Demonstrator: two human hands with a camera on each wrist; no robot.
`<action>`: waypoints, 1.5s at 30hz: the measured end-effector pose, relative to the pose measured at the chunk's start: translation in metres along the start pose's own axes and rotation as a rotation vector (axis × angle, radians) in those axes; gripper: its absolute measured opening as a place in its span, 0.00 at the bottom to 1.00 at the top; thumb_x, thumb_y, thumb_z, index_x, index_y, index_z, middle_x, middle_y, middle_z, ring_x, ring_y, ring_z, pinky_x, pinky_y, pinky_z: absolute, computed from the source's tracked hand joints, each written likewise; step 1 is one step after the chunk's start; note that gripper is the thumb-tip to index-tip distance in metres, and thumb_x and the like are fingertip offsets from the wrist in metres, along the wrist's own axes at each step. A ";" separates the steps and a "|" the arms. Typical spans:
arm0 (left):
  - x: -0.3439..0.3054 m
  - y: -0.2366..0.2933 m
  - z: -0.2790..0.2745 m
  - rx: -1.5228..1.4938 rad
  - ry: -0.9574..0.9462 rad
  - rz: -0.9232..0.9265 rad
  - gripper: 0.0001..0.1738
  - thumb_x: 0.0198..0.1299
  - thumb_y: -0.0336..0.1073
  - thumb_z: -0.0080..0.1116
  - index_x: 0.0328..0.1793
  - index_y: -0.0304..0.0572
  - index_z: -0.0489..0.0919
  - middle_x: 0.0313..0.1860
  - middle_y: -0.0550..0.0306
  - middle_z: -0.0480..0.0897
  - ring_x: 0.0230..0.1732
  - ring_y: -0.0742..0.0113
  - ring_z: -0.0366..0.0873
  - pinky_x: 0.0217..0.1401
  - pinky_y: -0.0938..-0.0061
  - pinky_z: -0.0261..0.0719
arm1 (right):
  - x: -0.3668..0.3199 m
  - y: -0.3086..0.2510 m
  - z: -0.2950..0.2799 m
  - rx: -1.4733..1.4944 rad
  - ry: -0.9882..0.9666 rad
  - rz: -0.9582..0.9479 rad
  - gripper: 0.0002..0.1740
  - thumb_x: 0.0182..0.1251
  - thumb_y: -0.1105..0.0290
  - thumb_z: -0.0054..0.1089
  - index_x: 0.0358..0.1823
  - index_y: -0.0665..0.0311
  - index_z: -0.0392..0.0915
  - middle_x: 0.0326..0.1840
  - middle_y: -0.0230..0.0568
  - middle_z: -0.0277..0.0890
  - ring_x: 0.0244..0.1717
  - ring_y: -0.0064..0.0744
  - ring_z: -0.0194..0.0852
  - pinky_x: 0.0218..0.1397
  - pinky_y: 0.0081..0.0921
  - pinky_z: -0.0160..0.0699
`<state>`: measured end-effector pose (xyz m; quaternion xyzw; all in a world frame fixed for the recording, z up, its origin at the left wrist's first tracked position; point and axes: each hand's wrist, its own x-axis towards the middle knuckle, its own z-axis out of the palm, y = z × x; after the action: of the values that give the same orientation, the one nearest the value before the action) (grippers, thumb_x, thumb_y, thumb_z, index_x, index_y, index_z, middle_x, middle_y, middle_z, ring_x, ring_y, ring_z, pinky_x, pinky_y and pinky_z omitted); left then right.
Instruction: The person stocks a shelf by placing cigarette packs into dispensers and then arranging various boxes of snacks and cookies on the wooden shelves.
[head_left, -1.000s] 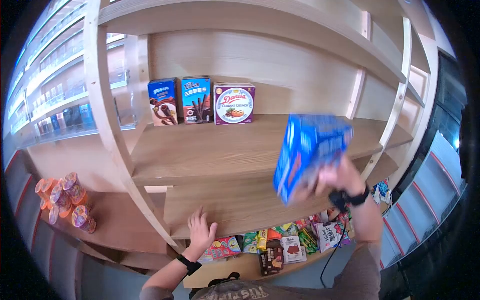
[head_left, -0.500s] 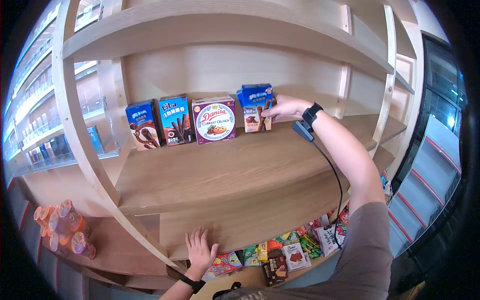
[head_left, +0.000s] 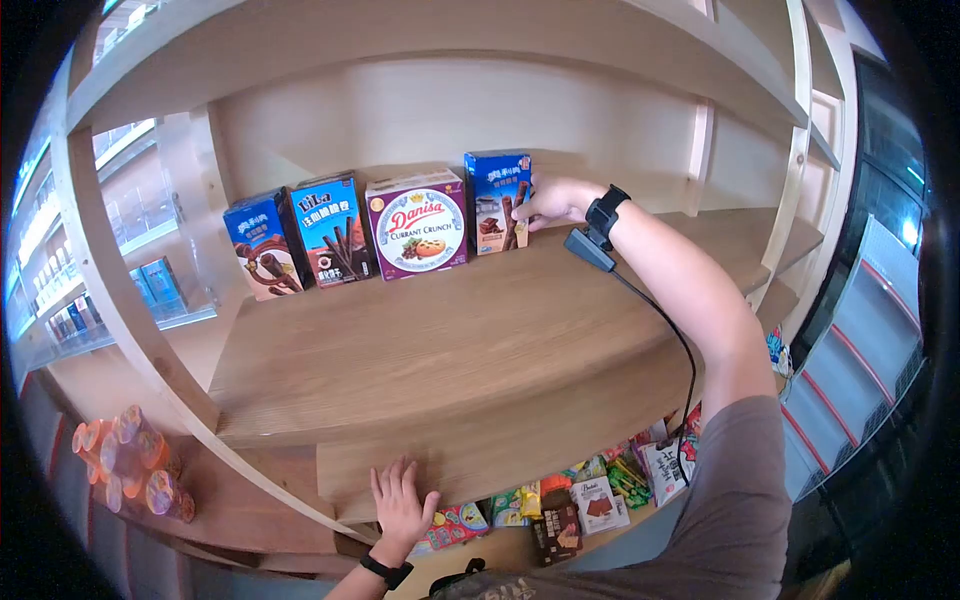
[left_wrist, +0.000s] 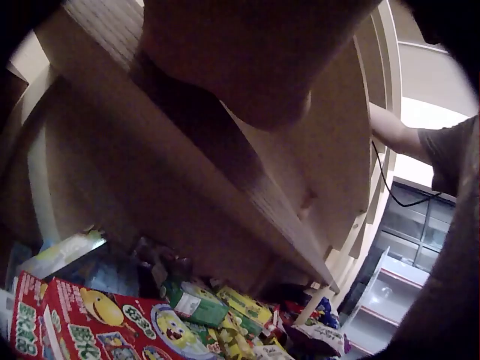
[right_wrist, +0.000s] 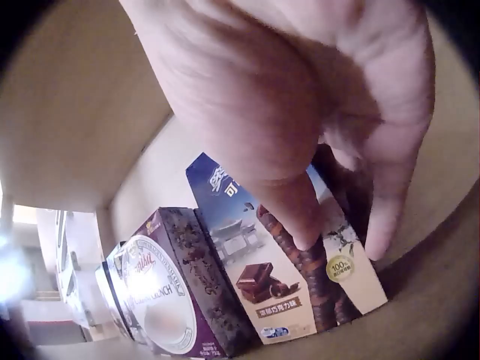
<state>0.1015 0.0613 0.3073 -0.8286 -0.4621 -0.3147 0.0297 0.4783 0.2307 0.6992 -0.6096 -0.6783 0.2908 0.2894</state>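
Observation:
On the middle shelf (head_left: 430,350), my right hand (head_left: 560,199) grips the right side of a blue wafer-roll box (head_left: 498,205). The thumb lies on the printed front of this upright box (right_wrist: 262,262), and the right hand's (right_wrist: 300,97) other fingers reach along its far side. Close on its left is the purple Danisa box (head_left: 417,225), (right_wrist: 161,292), then the LiLa box (head_left: 333,232) and another blue box (head_left: 264,250). My left hand (head_left: 402,505) rests with spread fingers on the lower shelf board (head_left: 480,440).
Snack packs (head_left: 600,505) lie below the lower board, with a red box (left_wrist: 112,322) among them. Orange-lidded cups (head_left: 130,455) stand at the left. A wooden upright (head_left: 140,280) and the upper shelf (head_left: 430,50) frame the space; a black cable (head_left: 660,315) hangs from my right wrist.
My right hand has carried the blue box from mid-air to the shelf, to the right of the Danisa box, and then closer to it. My left hand has stayed on the lower board.

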 end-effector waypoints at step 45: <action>-0.022 0.022 0.005 -0.089 0.065 0.132 0.23 0.56 0.42 0.64 0.55 0.40 0.74 0.62 0.43 0.72 0.61 0.39 0.69 0.67 0.47 0.63 | -0.437 0.370 0.499 0.381 0.033 0.362 0.13 0.73 0.65 0.55 0.49 0.66 0.79 0.37 0.40 0.80 0.44 0.28 0.78 0.49 0.27 0.77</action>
<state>0.1126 0.0337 0.2966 -0.8472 -0.3909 -0.3588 0.0285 0.3887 -0.1926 0.0749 -0.6600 -0.4865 0.4504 0.3533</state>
